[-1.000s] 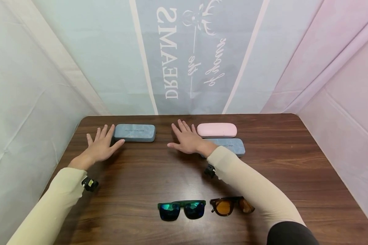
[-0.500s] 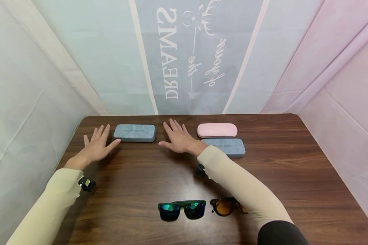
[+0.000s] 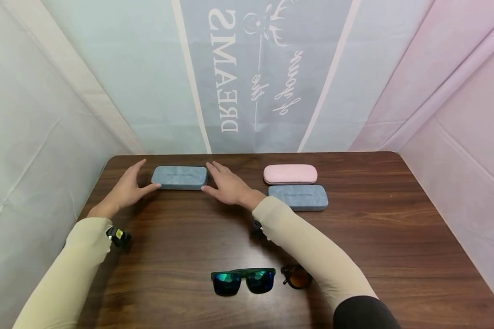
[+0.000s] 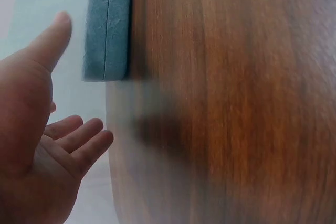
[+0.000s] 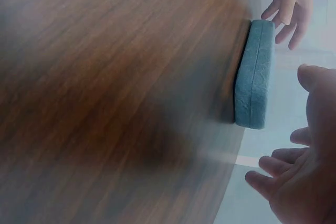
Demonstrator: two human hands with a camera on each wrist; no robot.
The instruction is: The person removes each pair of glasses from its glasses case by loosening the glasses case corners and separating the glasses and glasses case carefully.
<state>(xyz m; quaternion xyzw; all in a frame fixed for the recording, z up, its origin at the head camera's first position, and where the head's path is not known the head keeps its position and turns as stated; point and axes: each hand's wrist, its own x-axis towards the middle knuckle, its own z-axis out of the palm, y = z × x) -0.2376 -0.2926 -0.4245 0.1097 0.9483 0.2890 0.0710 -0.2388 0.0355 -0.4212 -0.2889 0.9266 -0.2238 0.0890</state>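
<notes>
A blue glasses case (image 3: 179,178) lies near the table's back edge, lid down over its seam, with lettering on top. Beside its left end is my left hand (image 3: 127,187), thumb and fingers spread apart. My right hand (image 3: 228,185) reaches toward the case's right end, its thumb apart from the fingers. The right wrist view shows a gap between this hand (image 5: 299,166) and the case (image 5: 254,77). In the left wrist view the left hand (image 4: 52,145) also holds nothing, close to the case's end (image 4: 107,35).
A pink glasses case (image 3: 290,174) lies behind a second blue case (image 3: 302,198) on the right. Green-framed sunglasses (image 3: 243,281) sit near the front. Orange-lensed sunglasses (image 3: 297,277) are partly covered by the right sleeve. Fabric walls (image 3: 255,91) surround the table.
My right hand has moved left, away from the pink case, to the left blue case's right end. The left hand shifted slightly left, and its fingers have come together.
</notes>
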